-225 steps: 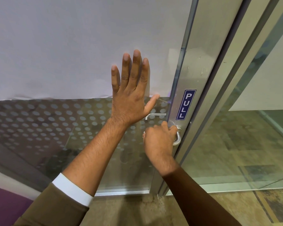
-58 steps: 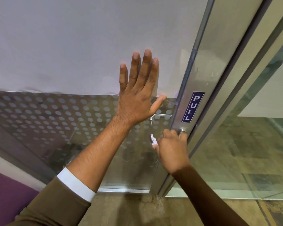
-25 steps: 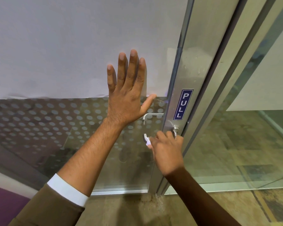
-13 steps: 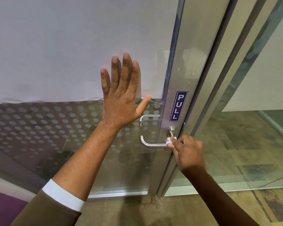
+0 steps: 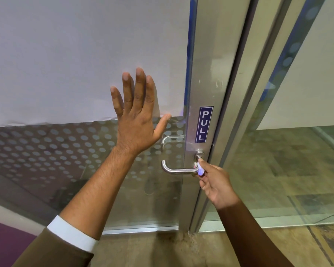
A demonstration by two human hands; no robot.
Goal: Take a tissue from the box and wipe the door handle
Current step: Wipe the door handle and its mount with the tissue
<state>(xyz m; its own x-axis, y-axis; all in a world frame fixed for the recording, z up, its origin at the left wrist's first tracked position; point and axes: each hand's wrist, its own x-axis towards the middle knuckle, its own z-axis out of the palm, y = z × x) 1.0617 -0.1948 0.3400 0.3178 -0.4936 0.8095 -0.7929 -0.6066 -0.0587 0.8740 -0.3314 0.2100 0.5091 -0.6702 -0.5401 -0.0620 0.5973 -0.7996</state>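
Observation:
The steel lever door handle [image 5: 176, 170] sticks out from the door's metal stile, its free end curving up at the left. My right hand [image 5: 215, 185] pinches a small folded white tissue [image 5: 200, 169] and presses it on the handle's right end, just below the round pivot [image 5: 199, 154]. My left hand [image 5: 137, 120] lies flat and spread on the glass door [image 5: 66, 74], above and left of the handle. No tissue box is in view.
A blue PULL sticker [image 5: 204, 124] sits on the stile above the handle. A second handle [image 5: 169, 138] shows through the dotted glass on the far side. The door frame [image 5: 249, 93] and a fixed glass panel stand to the right; a purple surface [image 5: 2, 243] is at lower left.
My right hand with the tissue has slid along the handle from its left curved end to the right end by the pivot. The left hand stays flat on the glass.

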